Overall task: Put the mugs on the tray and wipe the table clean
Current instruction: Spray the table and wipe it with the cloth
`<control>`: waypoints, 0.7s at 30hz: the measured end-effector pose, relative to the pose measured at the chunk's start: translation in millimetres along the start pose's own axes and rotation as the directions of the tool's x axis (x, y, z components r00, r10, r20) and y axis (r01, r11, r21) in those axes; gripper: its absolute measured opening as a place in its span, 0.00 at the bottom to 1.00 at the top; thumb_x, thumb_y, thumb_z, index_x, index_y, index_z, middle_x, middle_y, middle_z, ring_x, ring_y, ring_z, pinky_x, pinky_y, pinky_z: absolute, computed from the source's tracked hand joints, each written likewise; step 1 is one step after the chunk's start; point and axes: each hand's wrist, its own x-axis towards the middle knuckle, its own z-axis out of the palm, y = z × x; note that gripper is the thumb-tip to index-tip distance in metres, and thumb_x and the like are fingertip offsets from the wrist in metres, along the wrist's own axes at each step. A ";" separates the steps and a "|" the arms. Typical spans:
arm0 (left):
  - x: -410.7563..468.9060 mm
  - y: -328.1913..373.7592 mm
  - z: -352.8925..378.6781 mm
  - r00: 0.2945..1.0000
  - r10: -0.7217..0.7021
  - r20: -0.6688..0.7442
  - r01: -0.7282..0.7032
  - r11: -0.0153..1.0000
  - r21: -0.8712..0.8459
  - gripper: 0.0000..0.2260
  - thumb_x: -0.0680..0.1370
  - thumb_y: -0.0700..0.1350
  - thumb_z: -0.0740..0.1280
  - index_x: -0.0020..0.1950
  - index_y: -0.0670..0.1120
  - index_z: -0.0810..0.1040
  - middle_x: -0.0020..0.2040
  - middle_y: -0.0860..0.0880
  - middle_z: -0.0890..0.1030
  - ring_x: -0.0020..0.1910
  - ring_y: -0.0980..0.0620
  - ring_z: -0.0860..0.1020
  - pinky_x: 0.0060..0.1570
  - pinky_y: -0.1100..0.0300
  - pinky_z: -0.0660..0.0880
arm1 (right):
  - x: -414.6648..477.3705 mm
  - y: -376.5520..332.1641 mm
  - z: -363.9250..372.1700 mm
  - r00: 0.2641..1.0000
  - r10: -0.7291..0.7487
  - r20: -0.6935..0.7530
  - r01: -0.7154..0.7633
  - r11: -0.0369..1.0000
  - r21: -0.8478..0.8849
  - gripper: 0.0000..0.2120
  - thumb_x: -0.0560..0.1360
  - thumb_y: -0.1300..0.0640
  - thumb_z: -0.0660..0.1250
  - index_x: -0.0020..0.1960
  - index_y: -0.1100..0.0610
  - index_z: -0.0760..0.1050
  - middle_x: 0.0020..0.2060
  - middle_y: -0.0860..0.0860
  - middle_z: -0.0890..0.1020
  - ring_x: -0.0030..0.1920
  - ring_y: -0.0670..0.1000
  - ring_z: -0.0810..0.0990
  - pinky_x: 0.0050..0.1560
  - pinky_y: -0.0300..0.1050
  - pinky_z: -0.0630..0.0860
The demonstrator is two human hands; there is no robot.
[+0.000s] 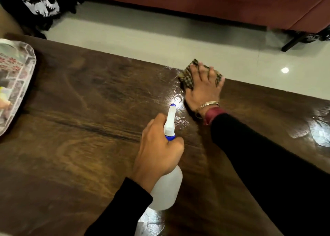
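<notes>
My left hand (157,150) grips the neck of a white spray bottle (167,187) with a blue-tipped nozzle, held over the middle of the dark wooden table (80,110). With its fingers spread flat, my right hand (203,89) presses a brown checked cloth (188,76) against the table's far edge. The wood shines wet between the nozzle and the cloth. A patterned tray (21,78) lies at the left edge of the view, cut off. No whole mug can be made out; only a blurred bit shows on the tray.
Beyond the table is a pale tiled floor (142,30) and a red sofa (214,3) with a dark leg. A black printed cloth (39,5) lies at the top left. Wet patches glint at the table's right end (317,134).
</notes>
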 end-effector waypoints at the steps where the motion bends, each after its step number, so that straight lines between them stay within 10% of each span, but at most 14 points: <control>1: 1.3 -0.3 -2.3 1.000 -0.002 -0.005 0.002 1.000 -0.003 0.10 0.68 0.40 0.69 0.47 0.46 0.73 0.43 0.47 0.77 0.42 0.46 0.78 0.42 0.43 0.79 | 2.8 -20.9 4.9 0.998 -0.059 0.000 0.059 0.998 -0.020 0.39 0.76 0.42 0.60 0.84 0.44 0.50 0.85 0.49 0.51 0.84 0.61 0.47 0.78 0.75 0.42; 6: 6.8 3.1 -21.2 0.996 0.035 -0.079 -0.038 0.999 -0.033 0.12 0.70 0.40 0.69 0.53 0.48 0.77 0.43 0.49 0.80 0.44 0.49 0.79 0.44 0.50 0.79 | -76.9 -82.7 67.6 0.928 -0.372 0.018 0.371 0.922 -0.111 0.37 0.79 0.44 0.68 0.84 0.46 0.57 0.84 0.47 0.55 0.84 0.55 0.46 0.80 0.61 0.36; 10: 11.5 -7.2 -42.5 0.996 0.039 -0.085 -0.039 0.999 -0.004 0.09 0.71 0.38 0.68 0.48 0.48 0.74 0.40 0.50 0.78 0.39 0.51 0.77 0.37 0.54 0.74 | -152.6 -40.5 60.0 0.816 -0.576 0.051 0.577 0.817 -0.013 0.39 0.75 0.46 0.66 0.82 0.48 0.53 0.83 0.48 0.58 0.83 0.55 0.56 0.79 0.69 0.55; 16: 2.4 -32.3 -57.8 0.998 0.032 -0.055 -0.032 0.999 -0.002 0.11 0.66 0.42 0.68 0.46 0.47 0.74 0.42 0.47 0.78 0.40 0.46 0.78 0.42 0.43 0.79 | -31.4 3.2 3.7 0.998 -0.056 0.001 0.056 0.998 -0.031 0.39 0.75 0.47 0.58 0.84 0.45 0.50 0.85 0.49 0.51 0.84 0.61 0.48 0.77 0.77 0.46; 21: -22.5 -57.6 -55.9 0.996 -0.028 -0.087 0.025 0.999 -0.037 0.14 0.64 0.46 0.67 0.48 0.45 0.75 0.42 0.45 0.78 0.40 0.45 0.78 0.41 0.44 0.80 | 13.4 -93.7 19.4 0.989 -0.148 0.003 0.148 0.989 -0.031 0.38 0.77 0.46 0.62 0.84 0.45 0.50 0.85 0.49 0.50 0.84 0.61 0.47 0.79 0.73 0.43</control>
